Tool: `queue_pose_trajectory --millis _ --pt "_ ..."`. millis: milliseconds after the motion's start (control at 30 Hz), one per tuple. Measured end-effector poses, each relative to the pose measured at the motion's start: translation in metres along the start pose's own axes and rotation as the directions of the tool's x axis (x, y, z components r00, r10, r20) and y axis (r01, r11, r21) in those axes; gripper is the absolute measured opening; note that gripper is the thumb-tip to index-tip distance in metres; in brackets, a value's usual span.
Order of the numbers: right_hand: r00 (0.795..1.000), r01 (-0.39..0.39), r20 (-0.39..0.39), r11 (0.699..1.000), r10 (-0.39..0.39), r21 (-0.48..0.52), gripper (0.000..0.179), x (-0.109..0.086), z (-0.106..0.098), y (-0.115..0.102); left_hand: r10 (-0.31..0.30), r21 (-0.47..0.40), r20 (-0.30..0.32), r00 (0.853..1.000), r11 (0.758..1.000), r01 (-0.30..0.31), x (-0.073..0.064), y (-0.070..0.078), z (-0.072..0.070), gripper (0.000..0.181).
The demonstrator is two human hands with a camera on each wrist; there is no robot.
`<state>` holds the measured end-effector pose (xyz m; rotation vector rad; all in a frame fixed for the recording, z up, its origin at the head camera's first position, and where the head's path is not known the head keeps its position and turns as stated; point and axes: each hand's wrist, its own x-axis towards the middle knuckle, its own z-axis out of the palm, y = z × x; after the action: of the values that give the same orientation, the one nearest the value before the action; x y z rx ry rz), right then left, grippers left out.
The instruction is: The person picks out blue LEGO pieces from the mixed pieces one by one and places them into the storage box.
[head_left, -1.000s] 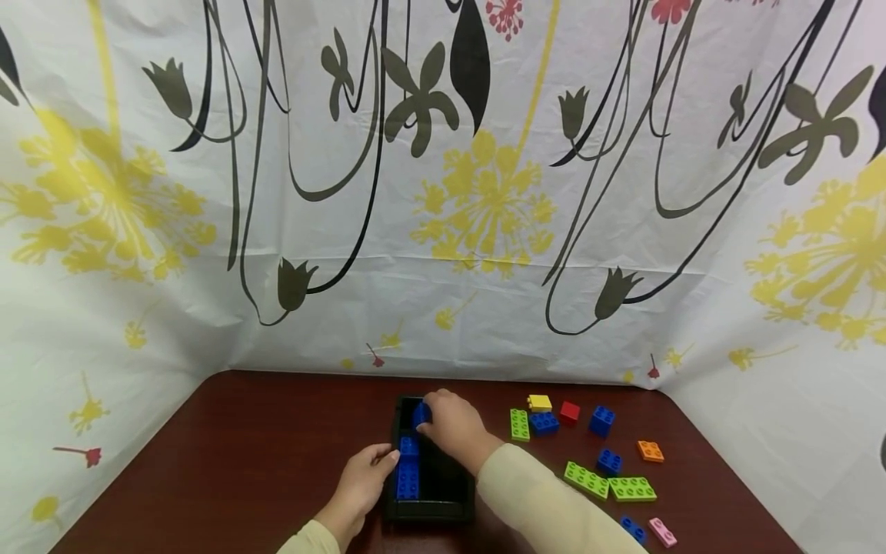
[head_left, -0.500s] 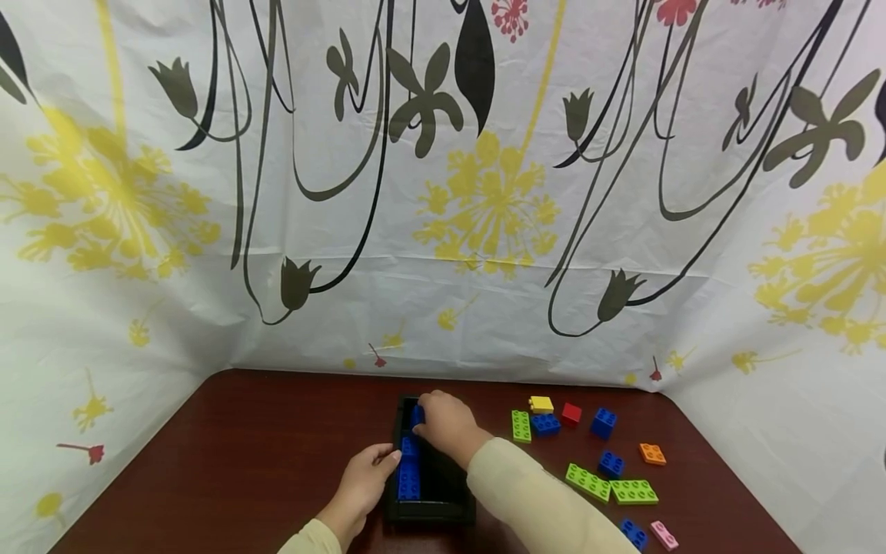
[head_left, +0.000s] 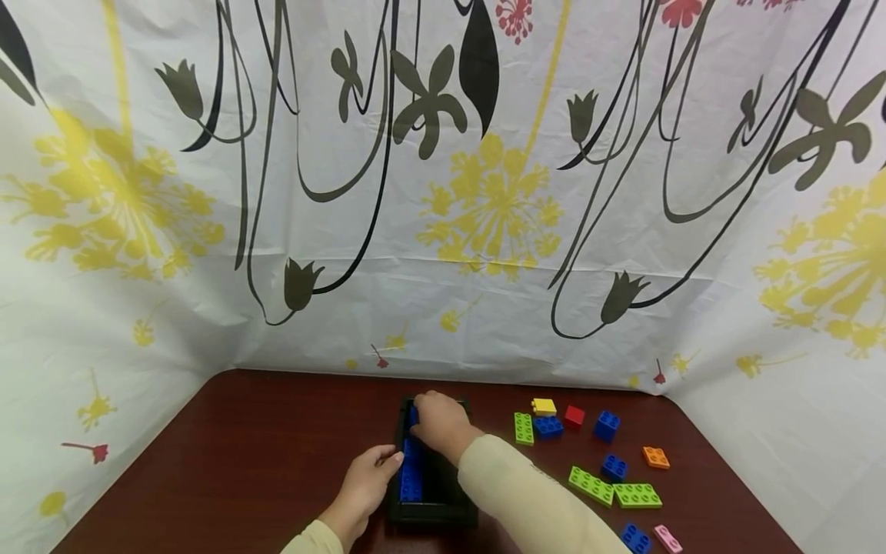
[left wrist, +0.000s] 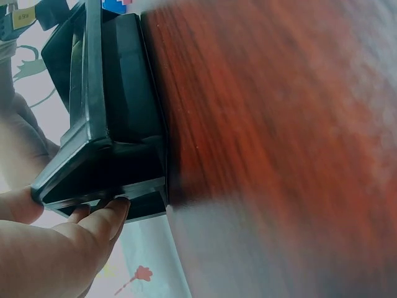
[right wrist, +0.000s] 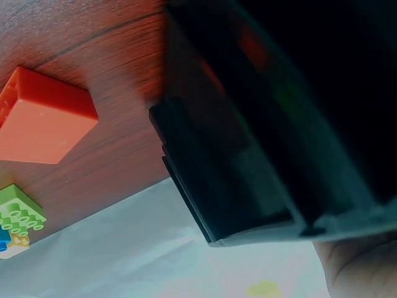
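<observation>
A left hand (head_left: 367, 478) and a right hand (head_left: 443, 425) at a black box (head_left: 432, 514)

The left hand grips the box's left wall, thumb and fingers on opposite sides of it. Inside, blue blocks (head_left: 411, 483) lie in a row along that wall. At the box's far left corner, the right hand's thumb and fingers pinch a far blue block (head_left: 414, 416), their tips partly hidden. Rightward on the brown table (head_left: 277, 462) lie 11 loose blocks: 3 green blocks (head_left: 524, 428), 1 yellow block (head_left: 544, 407), 4 loose blue blocks (head_left: 607, 425), 1 red block (head_left: 574, 416), 1 orange block (head_left: 655, 457) and 1 pink block (head_left: 667, 538).
</observation>
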<state>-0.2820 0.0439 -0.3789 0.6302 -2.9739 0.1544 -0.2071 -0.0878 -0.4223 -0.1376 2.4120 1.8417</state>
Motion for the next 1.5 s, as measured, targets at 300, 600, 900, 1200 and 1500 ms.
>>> queue_pose_trajectory --millis 300,600,900,1200,1500 --pt "0.999 -0.026 0.028 1.0 0.026 0.005 0.032 0.0 0.002 -0.004 0.01 -0.005 0.015 1.0 1.0 -0.01 -0.002 0.0 -0.001 0.048" --pt "0.997 -0.049 0.058 0.998 0.047 0.037 0.032 0.0 0.007 -0.004 0.006 -0.015 0.033 0.999 1.0 -0.006 0.001 -0.003 0.0 0.048" --pt "0.996 -0.051 0.076 0.995 0.044 0.086 0.031 0.002 0.015 -0.002 0.008 -0.016 0.038 0.999 1.0 -0.007 0.001 -0.002 -0.001 0.049" --pt "0.996 -0.028 0.092 0.996 0.019 0.09 0.017 0.001 0.019 -0.002 0.016 -0.01 0.026 1.0 1.0 -0.015 0.001 -0.004 -0.001 0.049" --pt "0.995 -0.01 0.103 0.995 0.0 0.098 0.013 0.001 0.019 -0.002 0.014 -0.006 0.023 1.0 1.0 -0.014 0.002 -0.003 -0.002 0.049"
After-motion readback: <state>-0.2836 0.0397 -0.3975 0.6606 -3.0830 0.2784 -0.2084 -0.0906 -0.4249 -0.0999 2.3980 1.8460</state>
